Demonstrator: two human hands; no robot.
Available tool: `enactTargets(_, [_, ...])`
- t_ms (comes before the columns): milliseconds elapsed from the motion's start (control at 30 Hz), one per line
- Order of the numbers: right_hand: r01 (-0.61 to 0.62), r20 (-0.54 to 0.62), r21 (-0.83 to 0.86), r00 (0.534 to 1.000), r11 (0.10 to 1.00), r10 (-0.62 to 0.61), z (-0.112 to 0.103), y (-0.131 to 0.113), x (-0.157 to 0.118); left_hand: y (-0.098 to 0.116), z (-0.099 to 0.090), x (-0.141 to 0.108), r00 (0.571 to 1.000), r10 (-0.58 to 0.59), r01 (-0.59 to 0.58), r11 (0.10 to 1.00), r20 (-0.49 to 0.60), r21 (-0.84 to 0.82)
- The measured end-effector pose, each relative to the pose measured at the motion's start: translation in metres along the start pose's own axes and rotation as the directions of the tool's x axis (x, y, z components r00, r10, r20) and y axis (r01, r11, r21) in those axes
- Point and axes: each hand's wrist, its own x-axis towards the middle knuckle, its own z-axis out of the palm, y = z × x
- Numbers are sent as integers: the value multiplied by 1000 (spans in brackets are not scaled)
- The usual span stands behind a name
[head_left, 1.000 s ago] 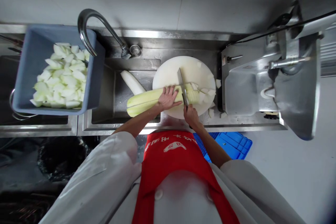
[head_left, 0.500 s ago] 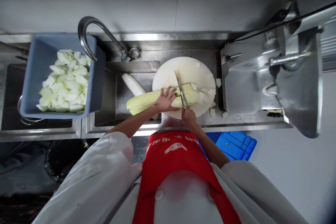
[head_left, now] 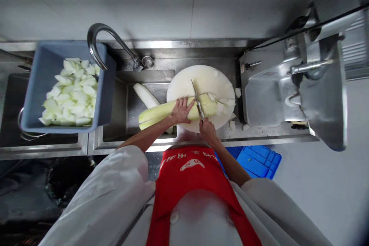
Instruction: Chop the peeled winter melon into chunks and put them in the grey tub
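Observation:
My right hand [head_left: 207,128] is closed round the handle of a kitchen knife [head_left: 197,98], whose blade stands across two pale-green peeled gourd halves [head_left: 157,110] lying side by side. My left hand [head_left: 182,110] grips across the halves just left of the blade, fingers at the far side and thumb at the near side. Right of the blade, cut slices [head_left: 210,108] stay lined up, with loose white pieces beyond them. All this rests on a round white cutting board [head_left: 207,75]; the uncut ends stick out past its left edge over the sink.
A whole white peeled gourd [head_left: 146,95] leans in the sink basin [head_left: 134,103]. At left, a grey-blue tub [head_left: 100,119] holds cut pieces, under a curved faucet [head_left: 96,30]. A metal slicing machine [head_left: 263,100] stands to the right. Stray pieces [head_left: 232,125] lie beside the board.
My left hand's fingers have drawn closer together on the gourd halves. The knife stays at nearly the same spot. The whole view has shifted slightly.

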Motion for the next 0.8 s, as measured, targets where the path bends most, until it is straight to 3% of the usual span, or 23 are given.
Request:
enactTargets(133, [-38,-12,33,999,999,38,-4,7,4,-3,-7,10,990,-142,142,990,-19,-15])
enactTargets(300, [-18,-20,39,1000,999,19,-14,17,4,-5,-10,24,937,-341,336,939,-73,-73])
enactTargets(500, [57,-191,91,981,994,-39,-45,61,-51,-11,-9,32,913,-385,367,919,-131,-143])
enactTargets(667, [31,-453,113,891,993,23,-47,108,-94,-24,-23,79,836,-530,498,842,-141,-207])
enactTargets(800, [36,-600,82,800,996,21,-37,128,-107,-26,-36,124,846,-509,468,852,-158,-235])
